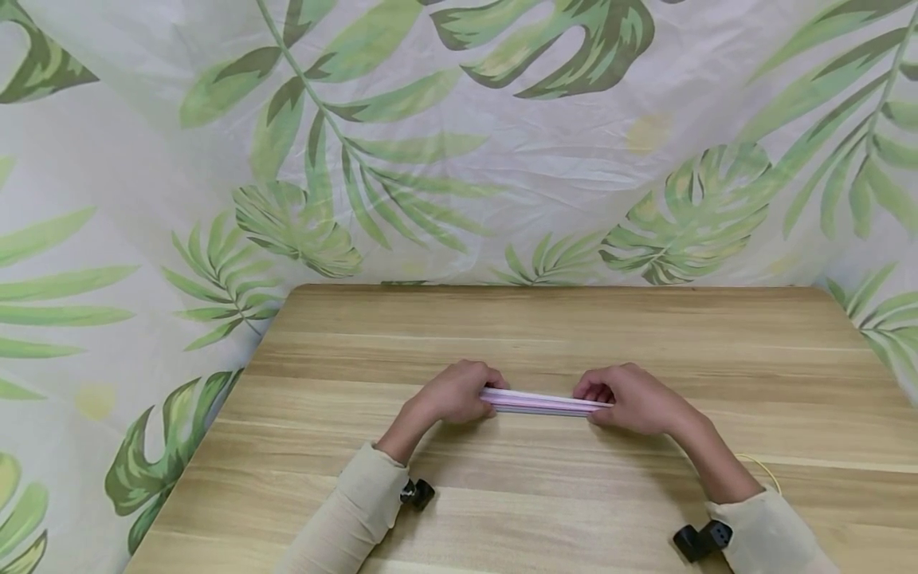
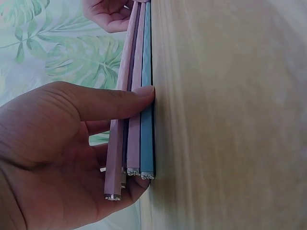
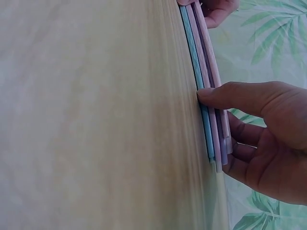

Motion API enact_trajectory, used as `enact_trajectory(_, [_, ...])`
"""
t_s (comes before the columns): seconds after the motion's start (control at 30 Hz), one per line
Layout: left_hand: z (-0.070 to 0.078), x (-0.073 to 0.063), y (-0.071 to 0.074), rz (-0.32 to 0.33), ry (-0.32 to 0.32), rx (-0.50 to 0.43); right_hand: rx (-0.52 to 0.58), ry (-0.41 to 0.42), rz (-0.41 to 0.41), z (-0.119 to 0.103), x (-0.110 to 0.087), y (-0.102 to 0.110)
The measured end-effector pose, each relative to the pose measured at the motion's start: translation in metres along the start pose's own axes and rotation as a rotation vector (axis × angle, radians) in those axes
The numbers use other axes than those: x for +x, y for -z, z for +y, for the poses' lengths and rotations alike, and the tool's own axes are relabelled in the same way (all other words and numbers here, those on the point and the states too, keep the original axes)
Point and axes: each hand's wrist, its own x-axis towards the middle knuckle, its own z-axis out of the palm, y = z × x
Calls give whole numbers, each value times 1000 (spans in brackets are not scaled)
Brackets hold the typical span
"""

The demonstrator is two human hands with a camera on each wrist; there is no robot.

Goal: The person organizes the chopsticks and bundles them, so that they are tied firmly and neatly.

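Note:
A small bundle of chopsticks (image 1: 541,402) in pink, purple and teal lies crosswise between the two hands, low over the table. At its left end my left hand (image 1: 459,391) pinches it, thumb across the near side and fingers behind. The left wrist view shows a teal chopstick (image 2: 147,139) lowest, beside the wood, and a pink chopstick (image 2: 113,163) with a silver-coloured end sticking out further. My right hand (image 1: 638,397) pinches the other end; its thumb lies over the teal stick in the right wrist view, where the tips (image 3: 218,165) are uneven. Some sticks are hidden behind others.
Beneath the hands is a wood-grain table (image 1: 545,335). A leaf-patterned cloth (image 1: 445,159) hangs behind and to its sides. Small black cameras (image 1: 417,494) sit at both sleeve cuffs, and a thin yellow loop (image 1: 763,462) shows by the right wrist.

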Motion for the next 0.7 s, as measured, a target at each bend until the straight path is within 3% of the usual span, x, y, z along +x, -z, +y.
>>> enact_trajectory(0.4, [1, -1, 1, 16, -5, 10, 0, 0, -28, -3, 0, 0])
enact_trajectory(0.7, [0, -1, 2, 18, -25, -7, -9, -6, 4, -3, 0, 1])
